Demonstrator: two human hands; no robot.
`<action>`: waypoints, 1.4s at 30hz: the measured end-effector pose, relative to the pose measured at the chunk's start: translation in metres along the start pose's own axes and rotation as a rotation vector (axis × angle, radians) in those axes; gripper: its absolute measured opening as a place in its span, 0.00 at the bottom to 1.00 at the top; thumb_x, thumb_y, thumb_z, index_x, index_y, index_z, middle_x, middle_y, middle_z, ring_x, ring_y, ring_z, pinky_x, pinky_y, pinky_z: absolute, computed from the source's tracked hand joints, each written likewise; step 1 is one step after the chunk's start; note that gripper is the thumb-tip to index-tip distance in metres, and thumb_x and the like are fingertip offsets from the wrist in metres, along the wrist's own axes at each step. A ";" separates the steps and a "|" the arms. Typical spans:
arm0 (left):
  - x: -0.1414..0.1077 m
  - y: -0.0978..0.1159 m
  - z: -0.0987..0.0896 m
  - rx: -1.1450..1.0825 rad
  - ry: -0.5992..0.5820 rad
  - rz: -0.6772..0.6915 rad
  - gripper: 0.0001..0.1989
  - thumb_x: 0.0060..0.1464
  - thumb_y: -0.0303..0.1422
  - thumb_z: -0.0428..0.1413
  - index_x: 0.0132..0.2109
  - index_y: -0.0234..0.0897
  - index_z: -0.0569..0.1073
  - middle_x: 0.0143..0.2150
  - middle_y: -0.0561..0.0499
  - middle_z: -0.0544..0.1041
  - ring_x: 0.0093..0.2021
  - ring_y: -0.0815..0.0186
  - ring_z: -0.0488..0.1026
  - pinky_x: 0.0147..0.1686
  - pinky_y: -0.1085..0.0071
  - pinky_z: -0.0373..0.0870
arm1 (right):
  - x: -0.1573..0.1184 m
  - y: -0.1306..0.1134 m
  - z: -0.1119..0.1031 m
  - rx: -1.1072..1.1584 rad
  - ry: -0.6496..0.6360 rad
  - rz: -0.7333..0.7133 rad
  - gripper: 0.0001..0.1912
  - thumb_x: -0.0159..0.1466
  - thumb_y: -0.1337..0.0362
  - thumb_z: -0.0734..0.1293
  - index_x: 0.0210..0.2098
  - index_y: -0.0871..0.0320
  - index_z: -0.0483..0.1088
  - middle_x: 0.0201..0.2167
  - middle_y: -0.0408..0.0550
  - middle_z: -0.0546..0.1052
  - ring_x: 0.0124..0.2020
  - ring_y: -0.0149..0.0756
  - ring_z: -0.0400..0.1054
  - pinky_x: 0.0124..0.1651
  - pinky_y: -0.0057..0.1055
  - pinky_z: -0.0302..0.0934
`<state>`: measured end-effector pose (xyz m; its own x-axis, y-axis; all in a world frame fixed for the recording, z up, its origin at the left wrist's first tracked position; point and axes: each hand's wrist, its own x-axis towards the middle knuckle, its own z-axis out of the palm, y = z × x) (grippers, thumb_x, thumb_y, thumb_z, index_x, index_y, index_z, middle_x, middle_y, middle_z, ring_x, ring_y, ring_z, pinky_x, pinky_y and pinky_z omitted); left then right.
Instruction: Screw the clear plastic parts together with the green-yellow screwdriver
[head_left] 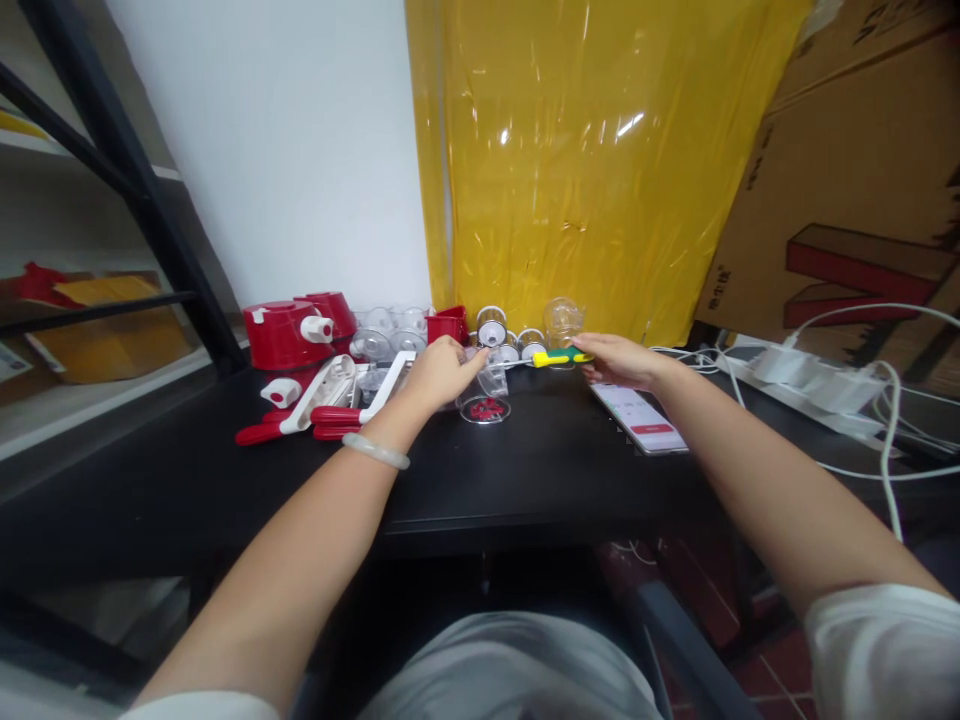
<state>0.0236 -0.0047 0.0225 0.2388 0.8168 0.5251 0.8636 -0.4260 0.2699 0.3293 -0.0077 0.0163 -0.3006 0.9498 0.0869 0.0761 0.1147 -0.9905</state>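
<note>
My left hand point(442, 372) is closed on a clear plastic cup-like piece point(493, 380) with a red part point(486, 408) at its lower end. In my right hand point(621, 358) is a screwdriver point(559, 356) with a yellow and green handle, held level, and its thin shaft points left toward the clear piece. Whether the tip touches that piece cannot be made out. Just behind stand round silver-rimmed parts point(492, 328) and a clear round container point(562, 318). Under my right wrist a phone point(639, 418) lies face up on the black table point(517, 480).
Red housings with white knobs point(289, 335), white parts with red handles point(326, 400), clear cups point(382, 330) and a red hopper point(448, 325) stand on the left. White cables and a power strip point(817, 385) lie right, before a large cardboard box point(847, 200).
</note>
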 end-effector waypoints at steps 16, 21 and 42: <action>-0.001 0.004 0.000 -0.024 -0.004 0.036 0.26 0.64 0.52 0.50 0.31 0.36 0.77 0.44 0.38 0.79 0.47 0.53 0.77 0.52 0.59 0.71 | 0.001 0.025 0.019 -0.036 0.297 -0.372 0.25 0.62 0.37 0.66 0.33 0.53 0.65 0.16 0.35 0.59 0.17 0.28 0.52 0.23 0.29 0.52; -0.001 0.005 0.000 -0.036 -0.001 0.016 0.26 0.63 0.53 0.50 0.32 0.35 0.78 0.46 0.38 0.79 0.46 0.53 0.77 0.51 0.59 0.72 | 0.002 0.023 0.022 0.088 0.321 -0.360 0.16 0.58 0.50 0.71 0.37 0.52 0.65 0.24 0.37 0.65 0.20 0.28 0.59 0.26 0.30 0.58; -0.003 0.007 0.000 -0.053 -0.014 -0.006 0.28 0.63 0.55 0.49 0.34 0.35 0.78 0.47 0.37 0.80 0.50 0.52 0.77 0.52 0.60 0.72 | -0.008 0.014 0.018 0.056 0.289 -0.343 0.18 0.57 0.49 0.73 0.37 0.51 0.66 0.31 0.41 0.69 0.25 0.29 0.60 0.31 0.33 0.64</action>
<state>0.0292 -0.0102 0.0225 0.2404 0.8245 0.5122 0.8400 -0.4411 0.3158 0.3153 -0.0188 -0.0004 -0.0206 0.9027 0.4298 -0.0355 0.4289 -0.9026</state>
